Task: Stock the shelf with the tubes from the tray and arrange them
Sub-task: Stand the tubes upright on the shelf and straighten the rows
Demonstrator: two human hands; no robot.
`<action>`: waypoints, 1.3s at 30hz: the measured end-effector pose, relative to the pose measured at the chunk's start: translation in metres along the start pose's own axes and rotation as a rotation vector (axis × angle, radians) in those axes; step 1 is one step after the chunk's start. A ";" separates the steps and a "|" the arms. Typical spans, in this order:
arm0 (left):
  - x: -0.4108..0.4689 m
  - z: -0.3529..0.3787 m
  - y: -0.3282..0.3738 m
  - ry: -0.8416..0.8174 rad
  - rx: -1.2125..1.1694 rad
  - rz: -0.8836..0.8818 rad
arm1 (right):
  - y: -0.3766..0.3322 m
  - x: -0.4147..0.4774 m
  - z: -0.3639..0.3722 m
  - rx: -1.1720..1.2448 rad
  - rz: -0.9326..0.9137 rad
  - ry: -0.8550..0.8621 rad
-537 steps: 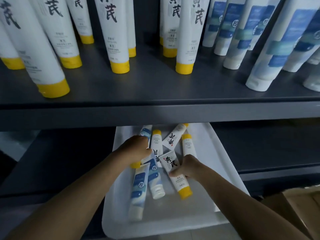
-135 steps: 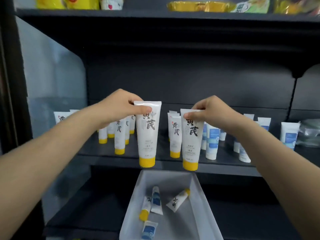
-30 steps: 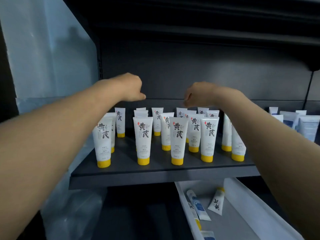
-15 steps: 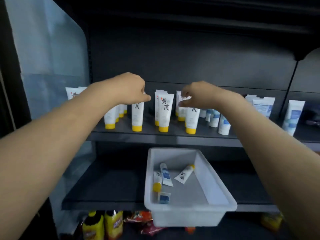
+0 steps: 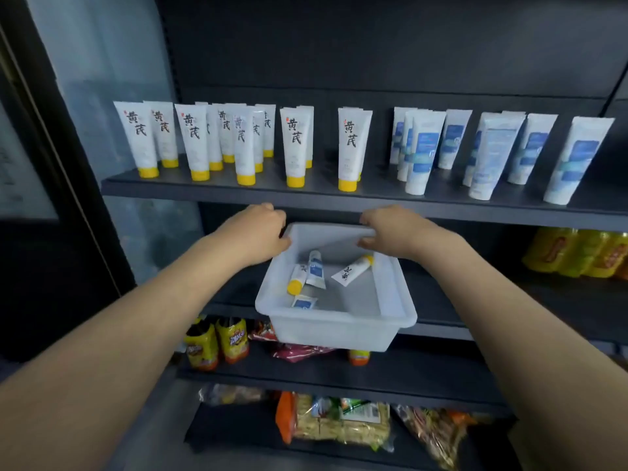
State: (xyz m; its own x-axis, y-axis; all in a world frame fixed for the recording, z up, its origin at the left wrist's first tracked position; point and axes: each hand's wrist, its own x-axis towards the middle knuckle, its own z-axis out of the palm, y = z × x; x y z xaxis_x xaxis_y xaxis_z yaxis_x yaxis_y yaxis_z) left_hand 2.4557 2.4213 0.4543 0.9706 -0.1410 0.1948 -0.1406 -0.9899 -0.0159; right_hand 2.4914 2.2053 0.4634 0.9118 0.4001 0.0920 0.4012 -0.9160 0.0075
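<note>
Contact is made at both far corners of the tray (image 5: 334, 331): the left hand (image 5: 258, 232) is curled over the left rim and the right hand (image 5: 390, 229) over the right. Four loose tubes (image 5: 316, 266) are lying inside. Yellow-capped tubes (image 5: 295, 144) and blue-labelled tubes (image 5: 421, 154) are stood upright on the shelf (image 5: 339, 202) above.

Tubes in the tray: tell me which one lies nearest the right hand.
The yellow-capped tube with black lettering, alone on the tray's right side, its cap pointing toward the right hand. The other three lie clustered farther left.
</note>
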 end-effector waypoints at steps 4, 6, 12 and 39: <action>0.012 0.035 0.005 -0.074 -0.001 -0.012 | 0.013 0.011 0.043 -0.010 0.022 -0.104; 0.023 0.051 0.005 -0.099 -0.016 -0.005 | 0.019 0.020 0.061 -0.008 0.045 -0.154; 0.075 0.096 -0.002 -0.171 -0.045 0.040 | 0.036 0.059 0.111 -0.010 0.085 -0.203; 0.156 0.272 -0.004 -0.661 -0.592 -0.531 | 0.085 0.145 0.224 0.212 0.251 -0.444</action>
State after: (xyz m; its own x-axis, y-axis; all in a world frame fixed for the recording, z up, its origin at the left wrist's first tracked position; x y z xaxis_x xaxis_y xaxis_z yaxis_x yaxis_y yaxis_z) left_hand 2.6611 2.4001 0.2179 0.8240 0.1566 -0.5445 0.4371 -0.7872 0.4351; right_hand 2.6778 2.1919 0.2543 0.9126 0.1867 -0.3638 0.1340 -0.9771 -0.1653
